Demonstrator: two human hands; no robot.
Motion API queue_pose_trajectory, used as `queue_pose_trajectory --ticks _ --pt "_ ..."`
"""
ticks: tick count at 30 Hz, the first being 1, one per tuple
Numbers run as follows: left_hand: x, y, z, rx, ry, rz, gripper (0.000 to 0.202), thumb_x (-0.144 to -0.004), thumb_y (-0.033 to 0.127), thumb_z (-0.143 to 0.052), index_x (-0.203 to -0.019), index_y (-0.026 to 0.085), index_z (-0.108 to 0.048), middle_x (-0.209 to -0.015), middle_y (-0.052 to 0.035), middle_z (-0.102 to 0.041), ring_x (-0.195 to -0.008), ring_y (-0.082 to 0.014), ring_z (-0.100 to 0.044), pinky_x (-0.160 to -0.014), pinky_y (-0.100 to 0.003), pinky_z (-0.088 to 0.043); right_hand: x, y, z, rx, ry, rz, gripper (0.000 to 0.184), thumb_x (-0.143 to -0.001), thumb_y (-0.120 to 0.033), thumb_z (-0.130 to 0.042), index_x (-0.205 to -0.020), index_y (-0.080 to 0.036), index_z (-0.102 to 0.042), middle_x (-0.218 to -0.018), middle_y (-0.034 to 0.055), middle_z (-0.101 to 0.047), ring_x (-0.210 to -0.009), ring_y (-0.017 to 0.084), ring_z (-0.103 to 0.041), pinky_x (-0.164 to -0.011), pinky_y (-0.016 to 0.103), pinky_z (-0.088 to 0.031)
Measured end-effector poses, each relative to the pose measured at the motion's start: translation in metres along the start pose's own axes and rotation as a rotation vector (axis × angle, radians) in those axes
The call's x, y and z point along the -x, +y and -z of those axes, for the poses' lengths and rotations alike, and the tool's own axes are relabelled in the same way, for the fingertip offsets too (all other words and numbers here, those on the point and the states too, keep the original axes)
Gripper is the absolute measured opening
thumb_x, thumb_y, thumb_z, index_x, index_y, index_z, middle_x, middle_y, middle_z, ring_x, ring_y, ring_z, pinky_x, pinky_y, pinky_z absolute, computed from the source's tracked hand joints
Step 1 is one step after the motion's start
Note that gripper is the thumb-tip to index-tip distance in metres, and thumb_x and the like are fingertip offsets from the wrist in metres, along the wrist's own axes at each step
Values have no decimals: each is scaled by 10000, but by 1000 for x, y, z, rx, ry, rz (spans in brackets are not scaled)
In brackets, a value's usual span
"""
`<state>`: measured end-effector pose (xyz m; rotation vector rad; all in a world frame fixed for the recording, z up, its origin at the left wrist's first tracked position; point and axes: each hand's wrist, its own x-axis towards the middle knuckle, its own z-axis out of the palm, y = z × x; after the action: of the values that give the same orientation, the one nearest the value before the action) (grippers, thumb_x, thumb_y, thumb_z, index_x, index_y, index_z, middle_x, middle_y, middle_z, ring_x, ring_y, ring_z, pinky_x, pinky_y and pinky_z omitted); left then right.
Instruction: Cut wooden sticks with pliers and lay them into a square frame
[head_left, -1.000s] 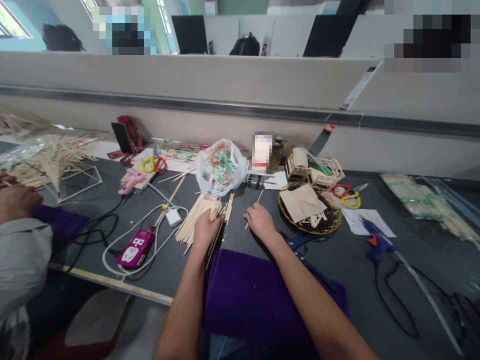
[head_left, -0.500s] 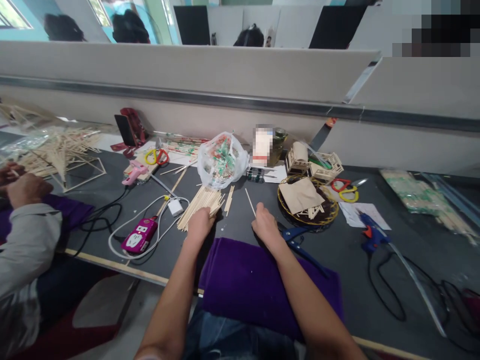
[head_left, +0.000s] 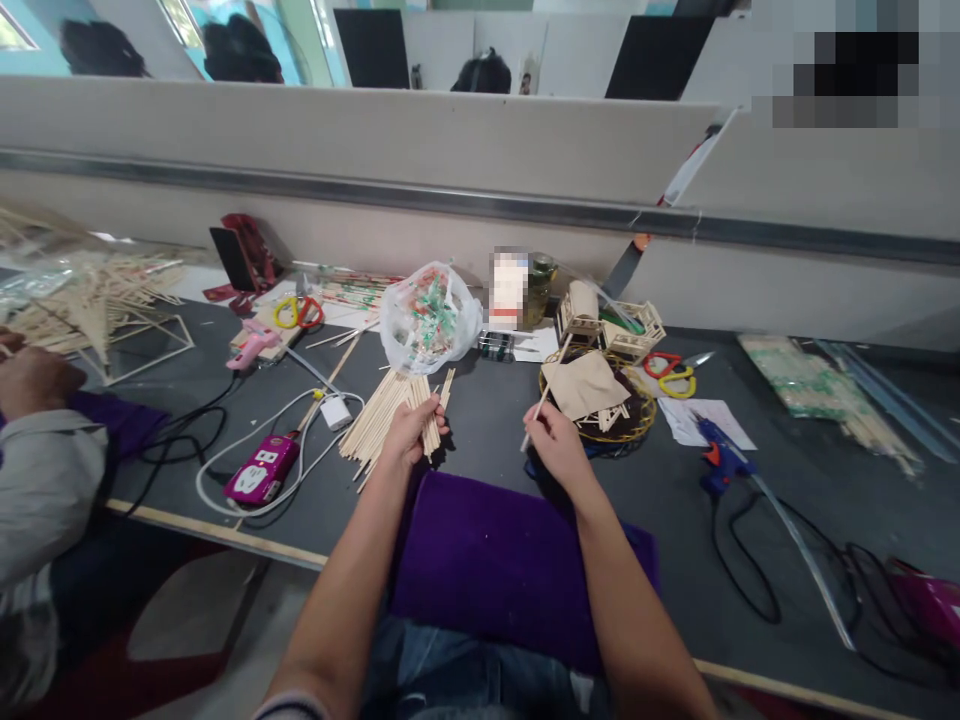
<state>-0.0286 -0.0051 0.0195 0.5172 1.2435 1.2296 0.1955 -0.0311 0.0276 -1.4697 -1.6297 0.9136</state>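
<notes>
My left hand [head_left: 414, 428] is closed around a small bunch of thin wooden sticks [head_left: 431, 432]. It is beside a larger fanned pile of the same sticks [head_left: 373, 420] on the dark table. Between thumb and fingers, my right hand [head_left: 559, 442] pinches a single wooden stick [head_left: 550, 388], tilted with its top leaning right. That stick's upper end overlaps the round basket [head_left: 646, 425], which holds a brown paper piece [head_left: 589, 384] and short stick pieces. Blue-handled pliers [head_left: 534, 468] lie mostly hidden behind my right hand. A folded purple cloth [head_left: 487, 560] lies between my forearms.
A white plastic bag of wrappers [head_left: 427, 325] stands behind the sticks. Left are a magenta power strip [head_left: 262, 470], its cable and a pink glue gun [head_left: 253, 343]. Right lie scissors [head_left: 675, 375] and a blue glue gun [head_left: 721, 455]. A co-worker's hand [head_left: 37, 380] is far left.
My right hand has raised its stick from near the table and moved rightward, covering more of the pliers. My left hand has turned, its bunch of sticks now showing. The view has shifted slightly.
</notes>
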Motion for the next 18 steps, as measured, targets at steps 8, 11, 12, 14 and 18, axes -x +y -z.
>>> queue_pose_trajectory --ticks 8,11,12,14,18 --pt "4 -4 17 -38 -9 -53 370 -603 334 -814 -753 139 -538 -508 69 -522 -344 -28 -411 -320 -136 -337 66 18 30 463 69 1 166 -877 -248 -367 -877 -220 -530 -797 29 -648 -672 170 -584 -609 255 -354" --pt "7 -10 7 -100 -38 -49 423 -581 402 -813 -746 156 -511 -486 88 -480 -334 -23 -378 -317 -134 -301 77 36 40 625 97 -16 222 -932 -271 -342 -838 -210 -534 -791 50 -647 -718 187 -593 -612 263 -347" --pt "8 -13 1 -121 -56 -40 434 -574 412 -812 -761 159 -515 -485 93 -473 -335 -25 -375 -319 -135 -299 75 41 43 672 89 -16 236 -945 -279 -344 -831 -206 -537 -790 53 -644 -728 190 -593 -617 265 -348" --pt "11 -20 -11 -160 -106 -13 459 -554 421 -813 -808 160 -533 -482 99 -463 -344 -31 -378 -323 -139 -301 68 45 46 752 92 -4 219 -954 -279 -370 -869 -198 -555 -831 63 -645 -772 195 -597 -638 265 -354" --pt "20 -38 -32 -226 -208 47 502 -533 446 -810 -856 157 -556 -472 101 -448 -356 -43 -379 -324 -151 -309 44 45 52 883 193 -36 172 -951 -283 -442 -922 -183 -579 -880 83 -650 -810 200 -593 -640 264 -341"
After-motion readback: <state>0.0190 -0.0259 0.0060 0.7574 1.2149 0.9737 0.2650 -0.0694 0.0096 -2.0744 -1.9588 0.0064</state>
